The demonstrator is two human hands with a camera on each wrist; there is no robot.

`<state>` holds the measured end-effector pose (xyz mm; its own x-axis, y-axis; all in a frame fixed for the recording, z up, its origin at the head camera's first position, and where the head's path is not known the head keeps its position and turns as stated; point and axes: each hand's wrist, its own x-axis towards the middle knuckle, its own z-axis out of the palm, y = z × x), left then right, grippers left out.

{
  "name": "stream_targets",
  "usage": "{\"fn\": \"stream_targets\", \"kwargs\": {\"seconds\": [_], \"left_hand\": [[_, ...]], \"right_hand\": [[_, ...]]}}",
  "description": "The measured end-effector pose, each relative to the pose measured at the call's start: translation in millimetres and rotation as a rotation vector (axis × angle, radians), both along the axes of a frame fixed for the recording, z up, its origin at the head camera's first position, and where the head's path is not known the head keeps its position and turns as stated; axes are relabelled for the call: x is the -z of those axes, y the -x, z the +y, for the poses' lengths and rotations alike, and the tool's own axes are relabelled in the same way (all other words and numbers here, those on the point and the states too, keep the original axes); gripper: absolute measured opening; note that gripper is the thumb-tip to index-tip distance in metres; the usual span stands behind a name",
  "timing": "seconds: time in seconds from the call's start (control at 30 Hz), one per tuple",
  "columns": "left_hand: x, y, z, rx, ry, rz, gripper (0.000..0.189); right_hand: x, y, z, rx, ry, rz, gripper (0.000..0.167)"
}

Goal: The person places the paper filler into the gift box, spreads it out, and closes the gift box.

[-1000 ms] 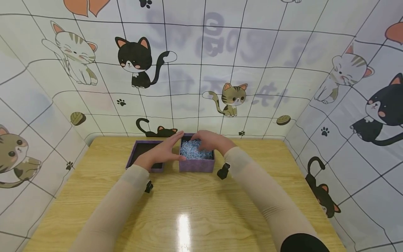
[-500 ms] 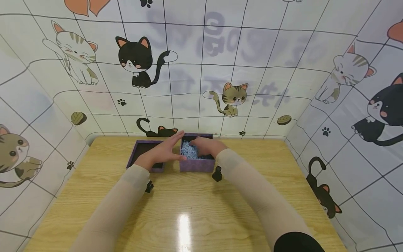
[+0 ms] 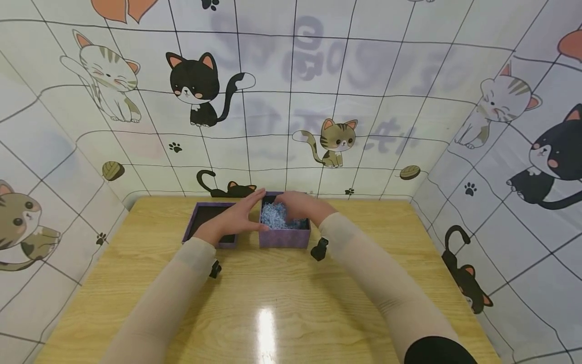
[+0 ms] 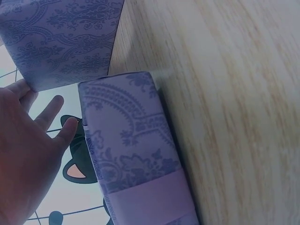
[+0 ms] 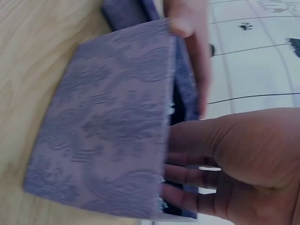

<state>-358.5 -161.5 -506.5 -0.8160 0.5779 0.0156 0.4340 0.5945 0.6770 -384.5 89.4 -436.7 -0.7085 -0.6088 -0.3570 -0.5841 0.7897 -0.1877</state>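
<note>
A purple patterned box (image 3: 285,239) stands at the back of the table, filled with pale blue shredded paper (image 3: 273,216). My right hand (image 3: 303,206) reaches over its right side, and the fingers dip into the shreds. In the right wrist view the box's front (image 5: 103,126) hides those fingertips. With thumb and fingers spread apart, my left hand (image 3: 231,221) touches the box's left side; its thumb lies at the near corner. Partly beneath that hand is a shallow purple lid (image 3: 229,245), dark inside. The left wrist view shows the lid's patterned side (image 4: 131,131) with a plain pink band.
The wooden table (image 3: 291,293) extends toward the person on this side of the box. A cat-printed cloth wall (image 3: 273,116) rises right behind the box and continues on both sides. Small black devices (image 3: 320,249) are worn at both wrists.
Inside the box my right hand shifts left, then back right. The shreds, bunched left half a second ago with a dark gap beside them, now spread rightward again. My left hand stays put.
</note>
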Motion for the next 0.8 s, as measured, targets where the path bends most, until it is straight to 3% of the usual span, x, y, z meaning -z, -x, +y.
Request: {"fn": "stream_targets", "kwargs": {"seconds": [0.13,0.3,0.6,0.8], "left_hand": [[0.1,1.1,-0.4,-0.001,0.0,-0.002,0.118],[0.6,0.1,-1.0,-0.012,-0.005,-0.006,0.119],[-1.3,-1.0,1.5,-0.006,-0.001,-0.007,0.118],[-4.1,-1.6,1.4,-0.002,0.004,0.004,0.12]], "right_hand": [[-11.0,-3.4,6.6,0.007,0.068,-0.058,0.074],[-8.4,-4.5,12.6,-0.055,-0.013,-0.085,0.082],[24.2,13.1,6.8,-0.118,-0.102,-0.03,0.085],[33.6,15.0,-1.0,-0.052,-0.142,-0.045,0.077]]}}
